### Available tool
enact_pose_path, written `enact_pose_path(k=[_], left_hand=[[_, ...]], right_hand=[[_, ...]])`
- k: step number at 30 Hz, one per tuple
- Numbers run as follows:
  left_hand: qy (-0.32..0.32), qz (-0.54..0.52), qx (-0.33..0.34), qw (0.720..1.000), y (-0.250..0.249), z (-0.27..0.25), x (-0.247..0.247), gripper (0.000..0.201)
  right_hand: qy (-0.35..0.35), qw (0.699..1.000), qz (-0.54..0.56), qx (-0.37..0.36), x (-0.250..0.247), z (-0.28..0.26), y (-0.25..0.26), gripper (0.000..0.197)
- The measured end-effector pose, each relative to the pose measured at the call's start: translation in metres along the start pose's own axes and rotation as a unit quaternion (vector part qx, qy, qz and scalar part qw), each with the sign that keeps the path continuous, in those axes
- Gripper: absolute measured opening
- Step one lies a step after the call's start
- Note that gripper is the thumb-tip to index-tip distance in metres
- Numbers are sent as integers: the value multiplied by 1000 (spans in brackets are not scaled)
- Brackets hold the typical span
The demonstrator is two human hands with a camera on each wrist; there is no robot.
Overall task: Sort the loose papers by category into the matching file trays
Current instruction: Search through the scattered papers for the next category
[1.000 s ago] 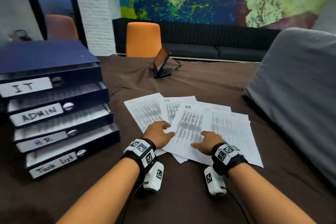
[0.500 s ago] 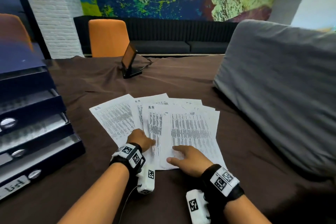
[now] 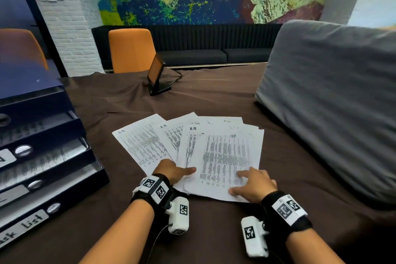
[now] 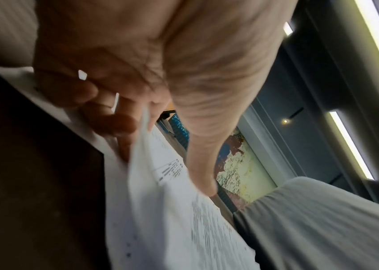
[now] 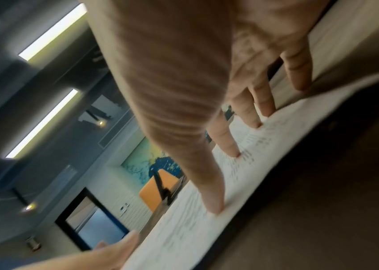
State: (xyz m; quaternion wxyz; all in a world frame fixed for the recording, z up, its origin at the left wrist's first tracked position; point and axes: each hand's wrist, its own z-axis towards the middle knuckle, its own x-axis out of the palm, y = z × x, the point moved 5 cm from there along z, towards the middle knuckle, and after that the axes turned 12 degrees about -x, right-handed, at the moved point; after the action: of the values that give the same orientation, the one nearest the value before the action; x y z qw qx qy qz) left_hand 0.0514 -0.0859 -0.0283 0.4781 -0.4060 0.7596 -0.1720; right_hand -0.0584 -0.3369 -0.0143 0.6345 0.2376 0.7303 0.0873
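The papers (image 3: 192, 146) lie fanned out on the brown cloth (image 3: 214, 96) of the table, straight in front of the person; several sheets carry "HR" handwritten near the top, and the top sheet (image 3: 225, 161) lies to the right of the fan, overlapping the rest. The left hand (image 3: 173, 172) sits at the fan's near left edge; in the left wrist view its fingers (image 4: 105, 117) are curled under lifted sheets with the thumb (image 4: 197, 146) laid on top, so it pinches part of the stack. The right hand (image 3: 255, 184) rests on the near right corner of the top sheet; its fingers (image 5: 227, 142) are straight and spread, tips pressing the paper flat, gripping nothing. To the left stand the trays (image 3: 42, 156), a dark blue stack of drawers with printed sheets showing in the lower ones; the bottom label reads partly "list", the others are cut off by the picture's edge. Past the papers a small screen (image 3: 156, 77) stands tilted on its base; an orange chair (image 3: 131, 49) is at the far edge of the table; a grey cushion (image 3: 332, 103) fills the right side, near the fan but apart from it.
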Motion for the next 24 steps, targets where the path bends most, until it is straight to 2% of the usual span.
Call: enact_pose_path(k=[2, 4, 8, 11, 13, 15, 17, 20, 24], left_hand=[[3, 18, 1, 1000, 1, -2, 2, 40], [-13, 38, 18, 999, 1, -4, 1, 30], [-2, -15, 52, 999, 9, -6, -1, 15], [26, -96, 59, 993, 21, -12, -10, 17], [34, -134, 51, 989, 31, -10, -19, 11], [36, -145, 44, 988, 38, -7, -26, 7], [21, -162, 29, 986, 46, -2, -31, 11], [-27, -206, 4, 978, 59, 7, -43, 11], [-82, -226, -23, 971, 70, 17, -58, 20]], right_hand=[[27, 999, -8, -28, 7, -4, 11, 74], [36, 998, -3, -49, 14, -4, 18, 67], [-35, 998, 52, -32, 9, 1, 17, 56], [-90, 990, 107, -8, 4, 5, 9, 60], [-100, 986, 134, -4, 5, 9, 5, 65], [-100, 988, 116, 7, 5, 10, 4, 66], [-95, 992, 78, 14, 1, 12, 8, 62], [-63, 996, 61, -15, -3, 23, 25, 58], [-46, 997, 46, -47, -12, 60, 52, 57]])
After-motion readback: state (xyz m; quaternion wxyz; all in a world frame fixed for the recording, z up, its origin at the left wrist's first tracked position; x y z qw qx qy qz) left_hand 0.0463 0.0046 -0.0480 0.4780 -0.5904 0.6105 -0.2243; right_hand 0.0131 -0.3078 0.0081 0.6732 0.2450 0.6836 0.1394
